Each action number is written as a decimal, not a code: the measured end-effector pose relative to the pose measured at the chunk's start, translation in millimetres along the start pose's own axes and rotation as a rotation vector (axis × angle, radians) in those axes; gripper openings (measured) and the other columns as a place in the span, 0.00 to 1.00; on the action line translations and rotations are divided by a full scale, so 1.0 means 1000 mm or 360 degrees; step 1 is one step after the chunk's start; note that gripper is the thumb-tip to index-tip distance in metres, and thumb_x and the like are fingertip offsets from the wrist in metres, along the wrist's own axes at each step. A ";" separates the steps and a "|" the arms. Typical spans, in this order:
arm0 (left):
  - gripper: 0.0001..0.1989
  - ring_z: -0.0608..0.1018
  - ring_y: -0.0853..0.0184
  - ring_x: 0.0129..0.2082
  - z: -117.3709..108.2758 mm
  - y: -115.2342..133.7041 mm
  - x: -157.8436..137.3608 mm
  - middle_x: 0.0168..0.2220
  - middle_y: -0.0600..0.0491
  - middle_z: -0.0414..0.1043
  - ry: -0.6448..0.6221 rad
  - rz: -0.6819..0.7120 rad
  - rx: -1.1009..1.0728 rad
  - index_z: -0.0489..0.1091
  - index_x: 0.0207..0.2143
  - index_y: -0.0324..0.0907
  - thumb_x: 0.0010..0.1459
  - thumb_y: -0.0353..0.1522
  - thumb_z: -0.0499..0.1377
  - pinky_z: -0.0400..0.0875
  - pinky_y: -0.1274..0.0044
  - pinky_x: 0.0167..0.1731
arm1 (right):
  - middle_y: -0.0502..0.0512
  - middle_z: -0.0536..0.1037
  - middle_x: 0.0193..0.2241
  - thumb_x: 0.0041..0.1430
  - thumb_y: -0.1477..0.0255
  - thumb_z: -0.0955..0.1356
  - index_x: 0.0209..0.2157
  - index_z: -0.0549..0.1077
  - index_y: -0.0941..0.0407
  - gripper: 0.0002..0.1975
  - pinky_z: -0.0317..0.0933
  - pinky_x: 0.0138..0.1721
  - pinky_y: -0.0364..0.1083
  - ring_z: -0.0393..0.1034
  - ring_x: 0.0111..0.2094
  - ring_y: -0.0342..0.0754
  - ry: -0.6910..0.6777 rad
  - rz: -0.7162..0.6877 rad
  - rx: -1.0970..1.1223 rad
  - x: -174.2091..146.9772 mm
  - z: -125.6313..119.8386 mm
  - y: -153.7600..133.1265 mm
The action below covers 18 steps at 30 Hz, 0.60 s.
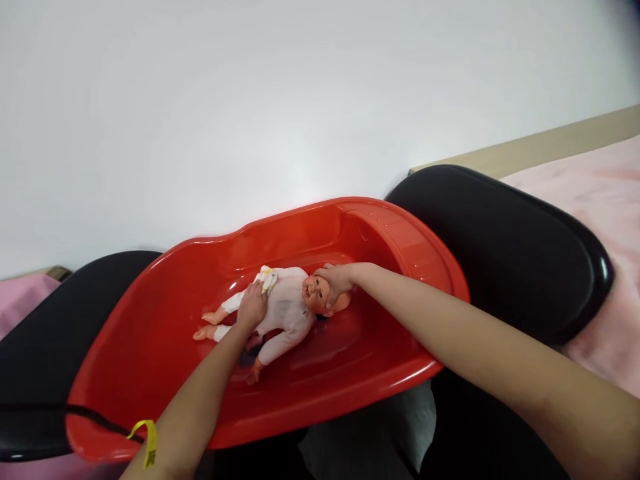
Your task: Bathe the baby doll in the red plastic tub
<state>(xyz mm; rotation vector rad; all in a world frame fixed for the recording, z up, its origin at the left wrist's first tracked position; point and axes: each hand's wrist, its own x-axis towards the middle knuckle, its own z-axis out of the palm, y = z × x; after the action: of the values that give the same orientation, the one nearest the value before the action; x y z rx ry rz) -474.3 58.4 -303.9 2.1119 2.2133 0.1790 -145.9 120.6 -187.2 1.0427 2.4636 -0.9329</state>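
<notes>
A baby doll (287, 307) in a white long-sleeved top and white leggings lies on its back inside a red baby bathtub (145, 333). Its bare feet point left and its head lies to the right. My right hand (340, 283) is wrapped round the top and side of the doll's head. At the doll's waist, my left hand (254, 305) has its fingers curled on a small white cloth (269, 278) with yellow marks. The cloth lies bunched just past the fingertips. Part of a dark patch shows under the doll's hip; what it is I cannot make out.
Black rounded seats (500, 247) stand under or beside both ends of the tub. Pink fabric (605, 267) covers the surface at the far right. A white wall (300, 100) rises behind the tub. A dark cord (95, 417) crosses the tub's lower left rim near my left arm.
</notes>
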 end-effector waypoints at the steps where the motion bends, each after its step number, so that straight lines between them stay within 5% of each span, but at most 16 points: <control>1: 0.29 0.59 0.52 0.70 0.002 -0.014 -0.002 0.69 0.33 0.57 0.0001 -0.0050 0.0102 0.59 0.68 0.26 0.71 0.34 0.41 0.49 0.63 0.70 | 0.62 0.63 0.61 0.37 0.52 0.80 0.66 0.60 0.49 0.55 0.67 0.55 0.57 0.65 0.59 0.66 -0.0001 -0.0009 0.0007 0.001 0.000 0.001; 5: 0.30 0.59 0.48 0.70 0.006 -0.058 -0.011 0.71 0.36 0.54 -0.0031 -0.0305 0.0284 0.58 0.70 0.32 0.72 0.37 0.40 0.54 0.59 0.68 | 0.60 0.64 0.60 0.35 0.50 0.80 0.66 0.59 0.45 0.57 0.67 0.55 0.59 0.65 0.59 0.66 -0.0010 -0.0022 0.0062 0.003 0.003 0.003; 8: 0.29 0.62 0.46 0.67 0.004 -0.068 -0.016 0.70 0.38 0.56 0.0032 -0.0520 0.0335 0.59 0.69 0.34 0.72 0.38 0.40 0.56 0.57 0.66 | 0.59 0.62 0.61 0.34 0.49 0.79 0.66 0.59 0.44 0.57 0.66 0.56 0.59 0.64 0.59 0.65 -0.0005 -0.0039 0.0087 0.004 0.004 0.005; 14: 0.23 0.68 0.46 0.63 -0.009 -0.048 -0.016 0.61 0.37 0.69 0.0127 -0.0792 0.0250 0.71 0.57 0.37 0.70 0.34 0.42 0.55 0.49 0.64 | 0.59 0.62 0.59 0.35 0.49 0.79 0.67 0.59 0.45 0.57 0.65 0.57 0.59 0.65 0.58 0.64 -0.0002 -0.0045 0.0099 0.007 0.006 0.008; 18: 0.21 0.77 0.47 0.52 -0.037 -0.021 -0.007 0.47 0.36 0.78 0.0268 -0.0688 0.0047 0.76 0.46 0.35 0.68 0.37 0.47 0.60 0.51 0.62 | 0.60 0.62 0.60 0.36 0.49 0.79 0.67 0.59 0.46 0.57 0.63 0.60 0.59 0.64 0.60 0.64 0.0008 -0.0067 0.0094 0.005 0.006 0.007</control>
<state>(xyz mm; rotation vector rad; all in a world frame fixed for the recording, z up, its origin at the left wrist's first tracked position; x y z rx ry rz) -499.7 49.8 -270.6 1.6273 2.7180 0.3037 -144.1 122.8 -196.9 1.0168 2.4853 -1.0226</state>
